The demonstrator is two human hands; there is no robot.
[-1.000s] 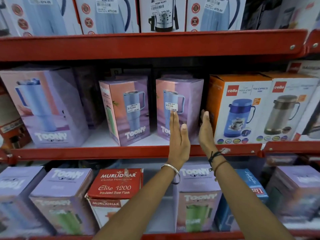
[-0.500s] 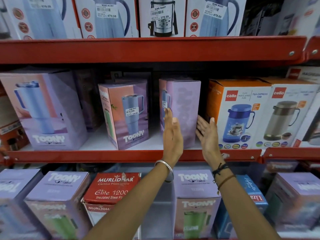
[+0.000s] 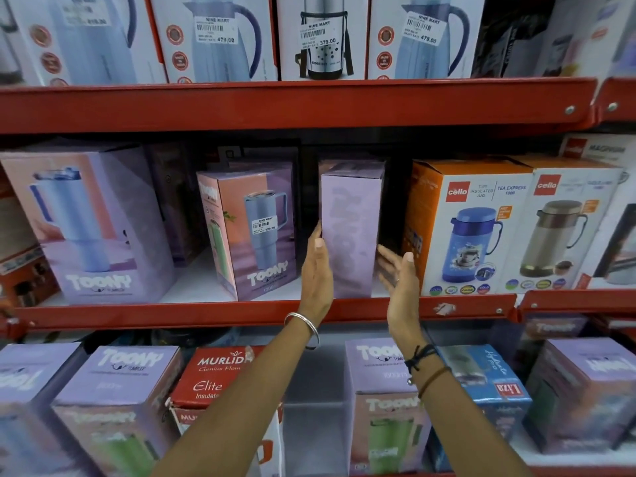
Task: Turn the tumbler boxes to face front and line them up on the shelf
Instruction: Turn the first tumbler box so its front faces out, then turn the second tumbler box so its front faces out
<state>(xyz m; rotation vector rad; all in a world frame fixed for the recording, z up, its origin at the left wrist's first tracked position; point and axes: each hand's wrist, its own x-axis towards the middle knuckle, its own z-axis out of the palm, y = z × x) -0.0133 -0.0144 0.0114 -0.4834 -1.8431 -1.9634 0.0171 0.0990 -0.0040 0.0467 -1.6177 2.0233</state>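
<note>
On the red middle shelf [image 3: 206,313] a lilac Toony tumbler box [image 3: 351,228] stands upright, its plain side panel facing me. My left hand [image 3: 316,270] grips its left front edge, thumb on the facing panel. My right hand [image 3: 399,280] hovers open at the box's lower right, palm turned toward it, in the gap before the orange box. A second Toony tumbler box [image 3: 254,232] stands to the left, angled, its picture face toward me. A larger Toony box [image 3: 89,228] sits at the far left, also angled.
Two Cello jug boxes [image 3: 471,228] [image 3: 564,228] stand close on the right. Flask boxes fill the upper shelf [image 3: 275,105]. Below, several Toony boxes [image 3: 117,401] and a red Murlidhar flask box [image 3: 213,383] sit under my forearms.
The centre box has turned from showing its tumbler picture to showing its plain lilac side. My left hand moved to its left edge; my right hand dropped back and opened.
</note>
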